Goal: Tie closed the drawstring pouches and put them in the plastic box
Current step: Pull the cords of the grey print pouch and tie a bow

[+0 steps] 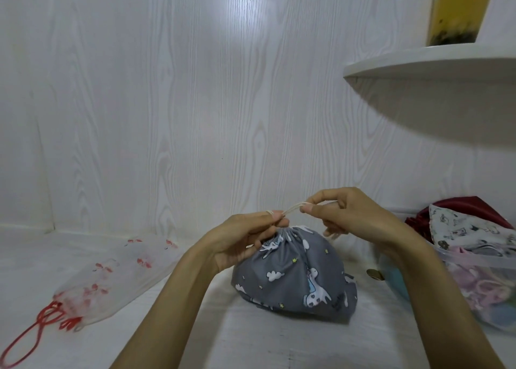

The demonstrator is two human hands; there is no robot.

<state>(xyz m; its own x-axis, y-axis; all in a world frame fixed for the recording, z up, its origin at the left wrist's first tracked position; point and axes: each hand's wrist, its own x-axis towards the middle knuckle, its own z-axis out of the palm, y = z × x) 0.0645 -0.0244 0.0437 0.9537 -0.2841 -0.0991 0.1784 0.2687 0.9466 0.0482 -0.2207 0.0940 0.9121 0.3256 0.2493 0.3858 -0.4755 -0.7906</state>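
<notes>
A grey drawstring pouch (290, 279) printed with white clouds and animals sits on the white surface in front of me, its mouth gathered tight. My left hand (248, 240) pinches the gathered top and the cream drawstring (291, 208). My right hand (349, 215) grips the same cord between thumb and fingers just to the right, the cord stretched taut between both hands. A white pouch with red prints (117, 273) lies flat at the left, its red cord (36, 329) trailing out. The clear plastic box (474, 285) at the right holds several pouches.
A white wood-grain wall stands close behind. A curved white shelf (435, 61) juts out at the upper right with a yellow container (460, 8) on it. A small brass-coloured round object (375, 274) lies beside the box.
</notes>
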